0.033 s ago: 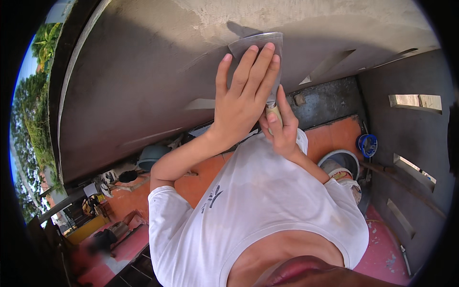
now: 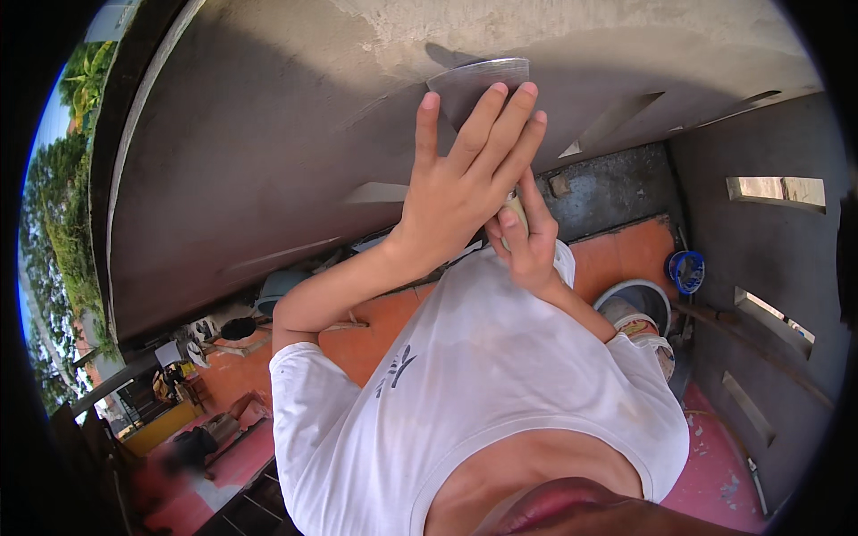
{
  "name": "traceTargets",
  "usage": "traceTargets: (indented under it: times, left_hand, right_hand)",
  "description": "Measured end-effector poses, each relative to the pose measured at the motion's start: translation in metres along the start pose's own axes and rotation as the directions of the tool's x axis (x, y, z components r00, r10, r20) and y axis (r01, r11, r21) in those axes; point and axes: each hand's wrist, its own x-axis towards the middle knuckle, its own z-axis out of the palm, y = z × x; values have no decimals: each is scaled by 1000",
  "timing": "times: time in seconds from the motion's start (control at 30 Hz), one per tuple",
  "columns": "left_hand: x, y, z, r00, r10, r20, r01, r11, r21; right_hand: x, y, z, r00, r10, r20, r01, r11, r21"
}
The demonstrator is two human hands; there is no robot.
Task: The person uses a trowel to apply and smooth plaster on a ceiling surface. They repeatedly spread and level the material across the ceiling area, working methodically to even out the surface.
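Fingers (image 2: 510,127) of the left hand (image 2: 451,196) splayed straight before the grey wall (image 2: 268,179), lying over the scraper (image 2: 463,87), its blade edge (image 2: 492,64) showing beyond them, its pale handle (image 2: 515,205) below, gripped by the right hand (image 2: 534,256).

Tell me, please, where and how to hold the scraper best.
Probably by the pale handle, from the picture's lower side, as the right hand does: this end is narrow and points that way, while the blade flares to a wide edge and is partly covered by the left hand.
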Motion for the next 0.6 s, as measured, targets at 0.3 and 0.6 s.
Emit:
traceTargets:
  times: [0.3,0.6]
  left_hand:
    - [64,-34,-11,811,578,90,-469,735,-490]
    - [68,-40,20,833,553,-2,-517,778,-357]
  right_hand:
    - [9,9,-18,993,-110,40,116,975,-188]
    - [7,3,15,999,18,-41,-18,1000,15]
